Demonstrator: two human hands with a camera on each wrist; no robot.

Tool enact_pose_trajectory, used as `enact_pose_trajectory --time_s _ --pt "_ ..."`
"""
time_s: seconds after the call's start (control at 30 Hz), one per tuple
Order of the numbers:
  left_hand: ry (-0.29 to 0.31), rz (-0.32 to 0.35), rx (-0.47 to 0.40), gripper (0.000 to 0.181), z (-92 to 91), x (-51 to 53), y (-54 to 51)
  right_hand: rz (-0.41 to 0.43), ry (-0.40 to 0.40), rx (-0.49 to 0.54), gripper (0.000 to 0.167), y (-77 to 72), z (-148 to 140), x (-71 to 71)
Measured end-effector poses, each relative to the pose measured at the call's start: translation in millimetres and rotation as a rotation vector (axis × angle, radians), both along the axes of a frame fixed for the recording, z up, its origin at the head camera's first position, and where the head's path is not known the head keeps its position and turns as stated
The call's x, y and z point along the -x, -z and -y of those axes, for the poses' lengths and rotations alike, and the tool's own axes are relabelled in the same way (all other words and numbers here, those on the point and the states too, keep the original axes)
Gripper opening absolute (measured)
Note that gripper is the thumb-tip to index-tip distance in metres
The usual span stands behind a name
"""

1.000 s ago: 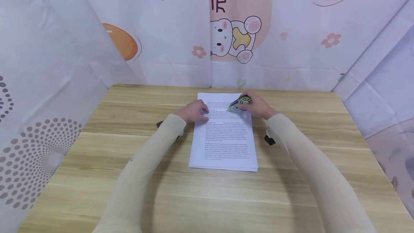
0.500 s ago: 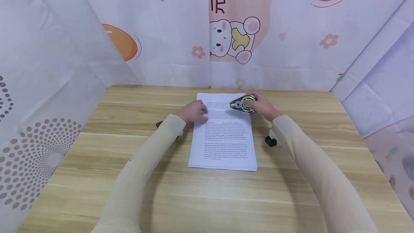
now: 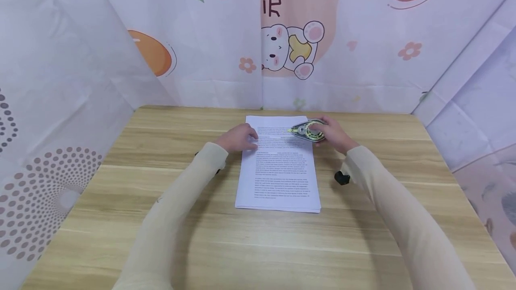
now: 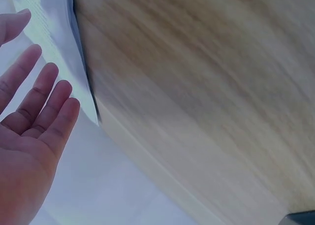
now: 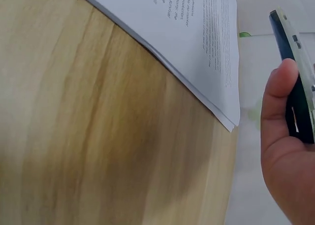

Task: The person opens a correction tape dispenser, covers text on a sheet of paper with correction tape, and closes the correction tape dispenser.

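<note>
In the head view a stack of printed paper (image 3: 278, 178) lies on the wooden table. My right hand (image 3: 334, 134) holds a correction tape dispenser (image 3: 307, 130) with a clear, yellow-green and dark body, its tip pointing left over the upper right of the top sheet. The right wrist view shows the thumb against the dispenser's dark side (image 5: 290, 94), with part of the body cut off by the frame. At the stack's left edge, my left hand (image 3: 238, 138) rests with fingers extended. A short white gap interrupts a text line near the sheet's upper middle.
Wood-grain table (image 3: 278, 245) extends around the stack. A printed curtain (image 3: 201, 57) hangs behind its far edge, with more cloth at both sides. Dark wrist-mounted pieces, such as the black block (image 3: 341, 177) by the right sleeve, sit close above the tabletop.
My right hand has drawn back to the right with the correction tape dispenser, which has turned to show its flat side. The left hand and paper stack have barely moved.
</note>
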State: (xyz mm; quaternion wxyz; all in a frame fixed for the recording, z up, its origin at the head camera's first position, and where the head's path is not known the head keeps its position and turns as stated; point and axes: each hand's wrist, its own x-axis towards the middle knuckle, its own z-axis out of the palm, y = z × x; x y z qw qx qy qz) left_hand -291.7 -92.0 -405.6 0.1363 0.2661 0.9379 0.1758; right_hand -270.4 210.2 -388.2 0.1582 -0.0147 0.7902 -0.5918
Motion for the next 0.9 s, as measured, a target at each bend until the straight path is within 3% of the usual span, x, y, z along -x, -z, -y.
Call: enact_pose_trajectory --time_s 0.43,0.7,0.9 --pt "0.001 0.013 -0.04 0.032 6.8 -5.8 -4.7 0.025 0.039 0.086 0.05 1.8 -7 -9.9" --pt "-0.016 0.009 -0.067 0.032 13.4 -11.6 -15.2 0.081 0.058 0.117 0.053 -3.0 -10 -13.4" --pt "-0.105 0.052 -0.08 0.034 21.5 -13.6 -21.4 0.103 0.081 0.147 0.05 -5.8 -14 -14.4"
